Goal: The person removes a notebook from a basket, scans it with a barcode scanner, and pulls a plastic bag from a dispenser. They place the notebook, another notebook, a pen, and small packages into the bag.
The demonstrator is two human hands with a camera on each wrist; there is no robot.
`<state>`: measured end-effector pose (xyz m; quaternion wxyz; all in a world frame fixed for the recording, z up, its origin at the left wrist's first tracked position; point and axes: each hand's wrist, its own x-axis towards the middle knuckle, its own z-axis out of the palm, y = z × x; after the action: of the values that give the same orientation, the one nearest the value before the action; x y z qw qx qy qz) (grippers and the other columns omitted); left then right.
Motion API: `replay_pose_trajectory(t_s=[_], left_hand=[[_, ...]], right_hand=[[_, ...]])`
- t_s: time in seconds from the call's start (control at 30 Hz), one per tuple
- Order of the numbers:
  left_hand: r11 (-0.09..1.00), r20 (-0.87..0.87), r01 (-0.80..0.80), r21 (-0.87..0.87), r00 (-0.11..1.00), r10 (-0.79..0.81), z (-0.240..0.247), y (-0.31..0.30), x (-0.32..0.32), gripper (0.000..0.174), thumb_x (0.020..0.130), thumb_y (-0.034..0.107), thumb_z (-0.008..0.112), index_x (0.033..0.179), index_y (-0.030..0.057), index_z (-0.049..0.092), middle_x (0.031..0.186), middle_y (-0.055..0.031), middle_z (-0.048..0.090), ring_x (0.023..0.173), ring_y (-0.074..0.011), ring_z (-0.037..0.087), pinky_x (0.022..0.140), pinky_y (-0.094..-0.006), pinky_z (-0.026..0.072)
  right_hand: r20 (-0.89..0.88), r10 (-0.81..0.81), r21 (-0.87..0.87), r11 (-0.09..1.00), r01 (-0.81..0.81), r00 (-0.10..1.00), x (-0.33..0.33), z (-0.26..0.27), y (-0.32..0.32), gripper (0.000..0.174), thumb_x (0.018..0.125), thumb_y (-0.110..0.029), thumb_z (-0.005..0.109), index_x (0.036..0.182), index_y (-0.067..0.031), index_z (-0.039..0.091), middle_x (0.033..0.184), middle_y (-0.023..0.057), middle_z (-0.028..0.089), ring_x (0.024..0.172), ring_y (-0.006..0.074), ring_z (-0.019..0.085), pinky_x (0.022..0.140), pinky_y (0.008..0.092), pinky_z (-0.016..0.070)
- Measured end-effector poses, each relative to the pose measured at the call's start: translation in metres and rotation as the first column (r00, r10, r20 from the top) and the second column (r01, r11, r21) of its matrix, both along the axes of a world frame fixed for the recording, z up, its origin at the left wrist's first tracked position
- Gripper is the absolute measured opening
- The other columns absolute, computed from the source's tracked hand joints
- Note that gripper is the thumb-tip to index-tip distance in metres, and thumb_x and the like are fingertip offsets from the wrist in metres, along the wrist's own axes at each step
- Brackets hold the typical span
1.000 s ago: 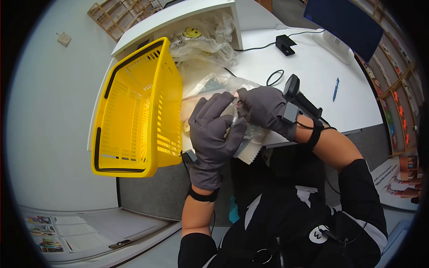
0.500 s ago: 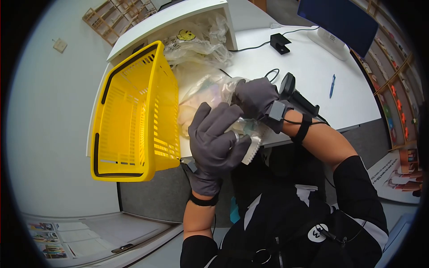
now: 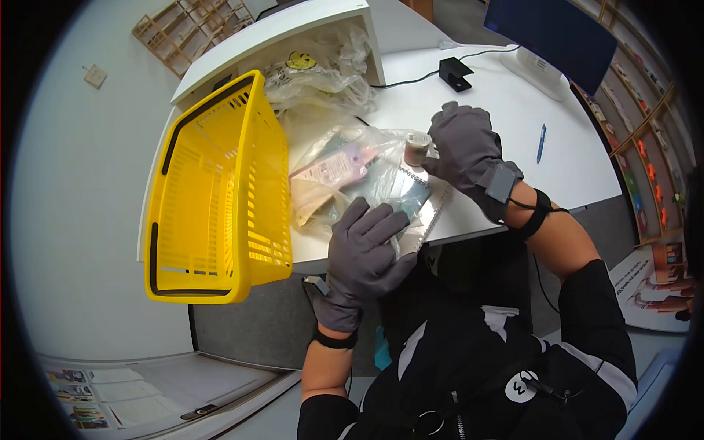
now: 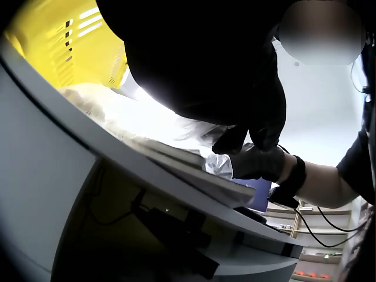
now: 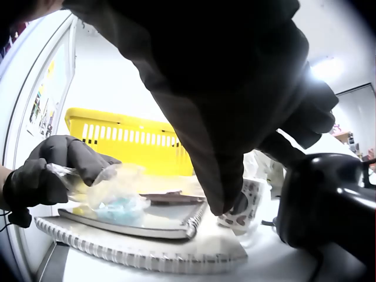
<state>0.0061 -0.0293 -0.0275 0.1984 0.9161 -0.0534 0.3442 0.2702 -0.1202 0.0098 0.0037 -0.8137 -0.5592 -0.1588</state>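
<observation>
The left hand (image 3: 363, 253) pinches the clear plastic bag (image 3: 314, 207) over spiral notebooks (image 3: 428, 220); the right hand (image 3: 471, 155), fingers loosely extended, is positioned beside the small container (image 3: 416, 149).

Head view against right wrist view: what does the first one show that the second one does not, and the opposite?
Only the head view shows the blue pen and the monitor.
Only the right wrist view shows the ceiling light.
Both show the yellow basket, the left hand, the right hand and a spiral-bound notebook.
</observation>
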Motion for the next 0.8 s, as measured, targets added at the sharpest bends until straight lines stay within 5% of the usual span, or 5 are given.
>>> replay_pose_trajectory(t_s=[0.13, 0.3, 0.43, 0.7, 0.8], left_hand=[[1.000, -0.047, 0.004, 0.013, 0.999, -0.004, -0.021, -0.002, -0.003, 0.040, 0.072, 0.024, 0.095, 0.064, 0.0061, 0.060, 0.126, -0.0142, 0.082, 0.118, -0.0381, 0.076, 0.106, -0.0582, 0.0529], [0.999, -0.064, -0.005, 0.036, 0.998, 0.007, -0.016, -0.003, -0.006, 0.031, 0.078, 0.028, 0.091, 0.075, 0.0018, 0.075, 0.126, -0.0167, 0.080, 0.117, -0.0381, 0.074, 0.103, -0.0580, 0.0531], [0.998, -0.020, -0.043, 0.044, 0.999, 0.044, -0.017, -0.005, -0.005, 0.035, 0.077, 0.030, 0.093, 0.075, 0.0025, 0.071, 0.129, -0.0168, 0.079, 0.118, -0.0396, 0.073, 0.105, -0.0588, 0.0527], [0.998, -0.172, -0.034, 0.059, 0.984, 0.044, -0.022, -0.007, -0.008, 0.040, 0.074, 0.034, 0.096, 0.082, 0.0064, 0.068, 0.137, -0.0160, 0.076, 0.127, -0.0398, 0.071, 0.108, -0.0603, 0.0514], [0.994, -0.199, -0.045, 0.099, 0.978, 0.064, -0.029, -0.011, -0.009, 0.042, 0.075, 0.037, 0.096, 0.086, 0.0069, 0.069, 0.139, -0.0152, 0.076, 0.130, -0.0389, 0.070, 0.110, -0.0610, 0.0508]], right_hand=[[-0.067, -0.157, -0.289, 0.948, 0.131, 0.985, 0.027, -0.027, 0.018, 0.062, 0.082, -0.052, 0.090, 0.116, -0.0003, 0.081, 0.116, 0.0234, 0.074, 0.113, 0.0373, 0.070, 0.101, 0.0501, 0.0516], [0.044, -0.069, -0.158, 0.985, 0.075, 0.997, 0.043, -0.043, 0.039, 0.054, 0.084, -0.049, 0.085, 0.111, -0.0017, 0.085, 0.118, 0.0260, 0.074, 0.120, 0.0396, 0.068, 0.106, 0.0497, 0.0494], [-0.178, -0.094, -0.397, 0.918, 0.016, 0.980, 0.046, -0.032, 0.056, 0.045, 0.085, -0.047, 0.081, 0.103, -0.0061, 0.089, 0.115, 0.0235, 0.077, 0.118, 0.0408, 0.070, 0.110, 0.0499, 0.0489], [-0.188, -0.010, -0.266, 0.963, -0.041, 0.982, 0.030, -0.038, 0.057, 0.038, 0.088, -0.043, 0.079, 0.098, -0.0079, 0.090, 0.094, 0.0185, 0.082, 0.100, 0.0384, 0.079, 0.100, 0.0491, 0.0563], [-0.397, -0.079, -0.137, 0.990, 0.026, 0.914, 0.033, -0.034, 0.058, 0.042, 0.090, -0.045, 0.081, 0.100, -0.0058, 0.089, 0.093, 0.0214, 0.083, 0.093, 0.0361, 0.081, 0.088, 0.0449, 0.0601]])
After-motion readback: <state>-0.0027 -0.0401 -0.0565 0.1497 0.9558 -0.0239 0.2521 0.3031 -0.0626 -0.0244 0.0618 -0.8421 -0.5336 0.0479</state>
